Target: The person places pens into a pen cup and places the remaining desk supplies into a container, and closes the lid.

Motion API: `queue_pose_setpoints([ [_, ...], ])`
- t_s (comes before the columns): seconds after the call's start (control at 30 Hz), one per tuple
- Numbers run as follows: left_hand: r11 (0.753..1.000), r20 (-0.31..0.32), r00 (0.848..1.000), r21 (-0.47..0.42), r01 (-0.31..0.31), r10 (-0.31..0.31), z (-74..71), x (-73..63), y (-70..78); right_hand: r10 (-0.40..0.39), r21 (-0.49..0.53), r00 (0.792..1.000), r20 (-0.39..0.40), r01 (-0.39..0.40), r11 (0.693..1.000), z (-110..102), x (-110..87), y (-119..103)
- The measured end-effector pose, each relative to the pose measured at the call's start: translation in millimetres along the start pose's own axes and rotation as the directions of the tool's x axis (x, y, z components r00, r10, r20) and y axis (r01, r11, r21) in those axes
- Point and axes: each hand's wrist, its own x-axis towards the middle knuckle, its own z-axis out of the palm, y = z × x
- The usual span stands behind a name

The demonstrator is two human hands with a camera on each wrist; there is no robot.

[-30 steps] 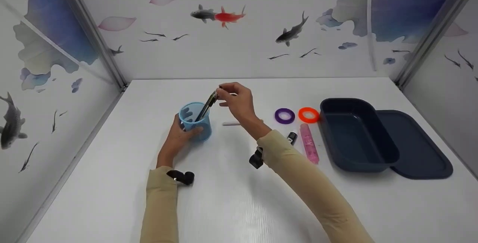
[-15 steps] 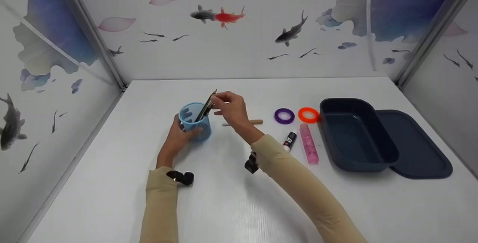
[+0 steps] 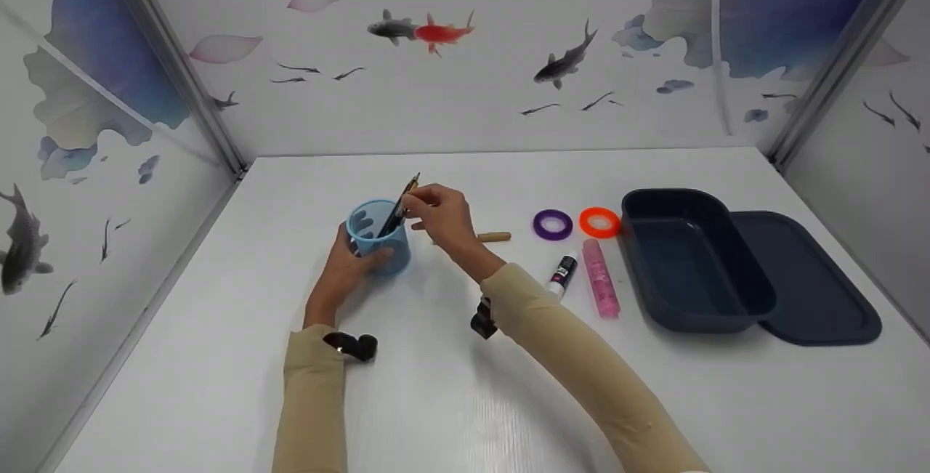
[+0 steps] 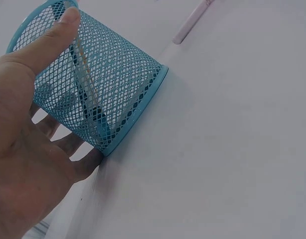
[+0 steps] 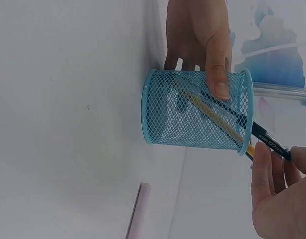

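My left hand (image 3: 343, 273) grips a light blue mesh pen holder (image 3: 396, 261), its thumb across the near side and the other fingers behind. In the left wrist view, the mesh holder (image 4: 118, 59) stands on the table. Above its rim, my right hand (image 3: 445, 220) pinches a black pen (image 5: 264, 136) with white lettering between thumb and fingers. The pen's lower part slants down inside the holder. A yellow pencil (image 5: 215, 118) leans in there too, its sharpened end poking up past the rim beside the right fingers.
Right of the hands lie a pale rod with a tan end (image 3: 495, 237), a purple ring (image 3: 538, 226), an orange ring (image 3: 583, 224), a black-and-white marker (image 3: 562, 275) and a pink tube (image 3: 601, 280). Farther right, a dark blue box (image 3: 650, 298) stands beside its flat lid (image 3: 817, 284).
My right hand has moved down and to the left, lowering the black pen into the holder. The pencil tip now shows above the fingers. My left hand and the holder stay in place.
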Motion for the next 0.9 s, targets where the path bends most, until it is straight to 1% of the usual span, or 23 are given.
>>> queue_pose_setpoints([
  [0.07,1.0,0.001,1.0,-0.007,-0.007,0.007,-0.5,-0.3,0.7,0.001,-0.009,1.0,0.013,-0.001,1.0,0.3,0.5,-0.7],
  [0.17,1.0,0.0,1.0,0.003,0.0,0.0,-0.8,-1.1,1.9,0.013,-0.024,0.999,0.039,-0.012,1.0,1.6,1.1,0.5],
  [0.3,1.0,0.001,1.0,-0.002,0.006,-0.006,0.0,-0.1,0.6,0.024,-0.02,0.999,0.046,-0.023,1.0,1.8,2.3,4.7],
  [0.47,1.0,0.002,1.0,-0.008,-0.012,0.012,-0.3,0.5,-1.4,0.03,-0.025,0.998,0.056,-0.028,0.999,-2.8,4.4,7.8],
  [0.7,1.0,0.005,1.0,0.01,-0.019,0.019,0.0,1.2,-0.5,0.028,-0.059,0.999,0.047,-0.025,0.998,-21.6,7.0,6.7],
  [0.9,1.0,0.001,1.0,-0.01,-0.015,0.015,0.1,-0.8,-0.4,0.015,-0.161,0.999,0.04,-0.008,0.987,-41.7,8.7,10.0],
])
